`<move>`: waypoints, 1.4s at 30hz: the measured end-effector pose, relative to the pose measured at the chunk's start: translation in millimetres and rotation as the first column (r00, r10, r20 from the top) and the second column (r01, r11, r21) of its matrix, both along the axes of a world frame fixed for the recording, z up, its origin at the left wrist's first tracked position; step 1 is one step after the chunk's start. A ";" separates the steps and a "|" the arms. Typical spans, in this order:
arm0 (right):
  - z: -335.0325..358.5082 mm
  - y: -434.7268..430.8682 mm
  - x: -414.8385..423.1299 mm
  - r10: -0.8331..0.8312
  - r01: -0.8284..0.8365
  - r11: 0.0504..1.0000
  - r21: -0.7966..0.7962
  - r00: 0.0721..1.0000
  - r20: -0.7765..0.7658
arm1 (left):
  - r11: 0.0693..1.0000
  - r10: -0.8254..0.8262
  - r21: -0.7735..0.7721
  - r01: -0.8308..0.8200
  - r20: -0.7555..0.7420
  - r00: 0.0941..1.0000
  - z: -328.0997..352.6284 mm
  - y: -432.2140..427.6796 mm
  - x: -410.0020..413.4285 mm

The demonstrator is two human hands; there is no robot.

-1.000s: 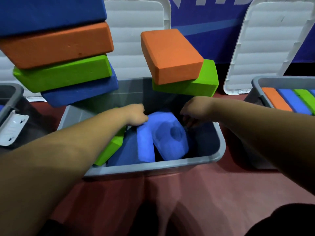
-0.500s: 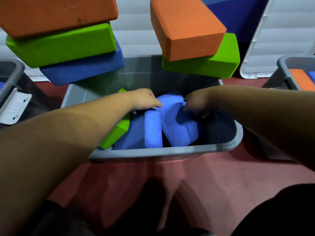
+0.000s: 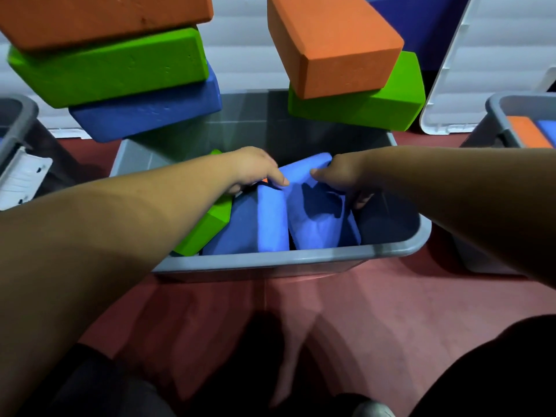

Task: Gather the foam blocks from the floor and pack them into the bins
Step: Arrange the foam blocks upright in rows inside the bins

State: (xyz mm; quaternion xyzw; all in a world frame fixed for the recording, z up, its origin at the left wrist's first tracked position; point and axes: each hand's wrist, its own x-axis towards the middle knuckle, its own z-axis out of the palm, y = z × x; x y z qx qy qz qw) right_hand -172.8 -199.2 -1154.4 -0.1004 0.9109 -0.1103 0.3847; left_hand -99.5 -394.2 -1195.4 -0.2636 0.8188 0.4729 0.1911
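A grey bin (image 3: 288,260) stands on the red floor in front of me. Inside it, a green foam block (image 3: 207,224) leans at the left, and two blue blocks stand on edge beside it. My left hand (image 3: 255,170) rests its fingers on the top of the tilted blue block (image 3: 316,212). My right hand (image 3: 340,176) grips that same block's upper right end. The upright blue block (image 3: 270,221) stands just left of it. The bin's right part is dark and holds no block that I can see.
Stacks of orange, green and blue blocks (image 3: 120,64) loom at upper left, and an orange-on-green pair (image 3: 346,64) at upper right. A second grey bin (image 3: 523,121) with blocks sits at right, another bin (image 3: 18,127) at left. White lids (image 3: 493,55) lean against the wall.
Both hands have stayed on the tilted blue block, which now stands more upright in the bin. My view has drawn closer to the bin.
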 end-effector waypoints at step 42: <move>60.6 8.3 26.7 0.407 -0.319 0.796 0.514 0.911 -0.064 | 0.334 -0.422 -0.632 0.699 0.563 0.710 44.6 -22.2 16.8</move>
